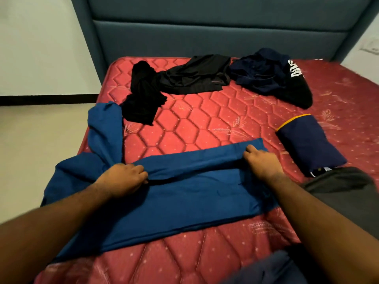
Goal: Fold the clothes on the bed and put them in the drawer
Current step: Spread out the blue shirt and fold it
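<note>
I'm mid-fold on the blue garment (184,193), which lies across the near part of the bed (205,124), its loose end spilling over the bed's left edge. My left hand (123,179) pinches the fold's ridge; my right hand (262,160) is curled onto the same ridge further along. Next I'd judge the fold should be carried over and flattened. Bare mattress lies ahead; the unfolded dark clothes (184,78) sit beyond, and a folded navy piece (307,144) lies just right.
</note>
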